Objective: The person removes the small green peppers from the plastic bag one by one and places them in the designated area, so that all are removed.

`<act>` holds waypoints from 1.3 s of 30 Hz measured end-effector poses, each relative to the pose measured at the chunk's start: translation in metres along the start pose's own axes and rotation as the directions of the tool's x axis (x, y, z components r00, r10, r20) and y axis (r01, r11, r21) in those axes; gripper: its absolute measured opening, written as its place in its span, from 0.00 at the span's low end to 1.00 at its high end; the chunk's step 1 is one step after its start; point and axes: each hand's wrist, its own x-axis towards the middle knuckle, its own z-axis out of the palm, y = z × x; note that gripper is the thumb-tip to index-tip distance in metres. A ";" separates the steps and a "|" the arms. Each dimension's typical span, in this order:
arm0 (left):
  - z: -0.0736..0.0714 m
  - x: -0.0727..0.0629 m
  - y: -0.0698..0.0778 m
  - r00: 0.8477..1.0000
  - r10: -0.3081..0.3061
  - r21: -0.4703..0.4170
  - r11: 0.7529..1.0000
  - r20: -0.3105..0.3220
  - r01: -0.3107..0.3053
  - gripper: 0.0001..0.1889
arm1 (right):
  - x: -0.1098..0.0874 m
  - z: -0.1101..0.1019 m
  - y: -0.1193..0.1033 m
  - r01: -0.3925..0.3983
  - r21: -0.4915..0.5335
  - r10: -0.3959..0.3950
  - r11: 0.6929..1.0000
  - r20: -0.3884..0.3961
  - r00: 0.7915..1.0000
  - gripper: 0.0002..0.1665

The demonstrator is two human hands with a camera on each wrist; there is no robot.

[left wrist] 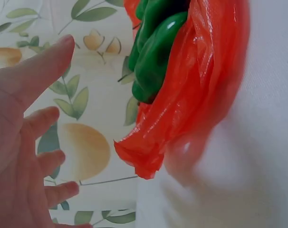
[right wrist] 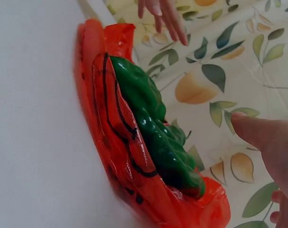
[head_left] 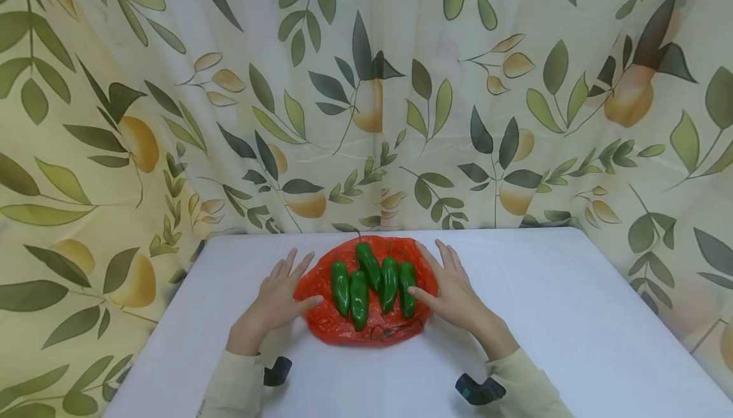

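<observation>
Several glossy green peppers [head_left: 359, 300] lie side by side on a crumpled red plastic bag [head_left: 378, 335] near the table's far side. At the bag's left edge is my left hand [head_left: 279, 294], its fingers spread and the thumb pointing inward. My right hand [head_left: 455, 291] stands at the right edge with fingers extended and its thumb near the rightmost pepper. Neither hand grips anything. In the left wrist view, a gap separates the left hand [left wrist: 25, 137] from the bag [left wrist: 191, 90]. The right wrist view shows dark markings on the bag [right wrist: 120, 137] below the peppers [right wrist: 158, 137].
A white table [head_left: 366, 386] carries the bag. Behind and to the left hangs a curtain [head_left: 366, 170] printed with leaves and orange fruit. Dark wrist cameras [head_left: 480, 390] are worn below both hands.
</observation>
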 end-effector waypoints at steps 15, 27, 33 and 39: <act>0.013 0.010 -0.018 0.997 -0.028 -0.112 0.993 0.076 0.037 0.45 | 0.012 0.010 -0.008 0.043 0.085 -0.042 0.995 -0.010 0.999 0.48; 0.027 0.012 -0.021 0.992 -0.046 -0.097 0.994 0.118 0.057 0.43 | 0.004 0.017 -0.007 0.023 0.090 -0.026 0.996 0.026 0.999 0.47; 0.032 0.011 -0.020 0.986 -0.084 -0.072 0.993 0.147 0.095 0.40 | 0.001 0.019 -0.004 -0.014 0.102 0.006 0.995 0.079 0.997 0.46; 0.036 0.011 -0.022 0.985 -0.093 -0.043 0.994 0.144 0.100 0.40 | 0.001 0.020 -0.002 -0.005 0.107 -0.005 0.994 0.095 0.995 0.43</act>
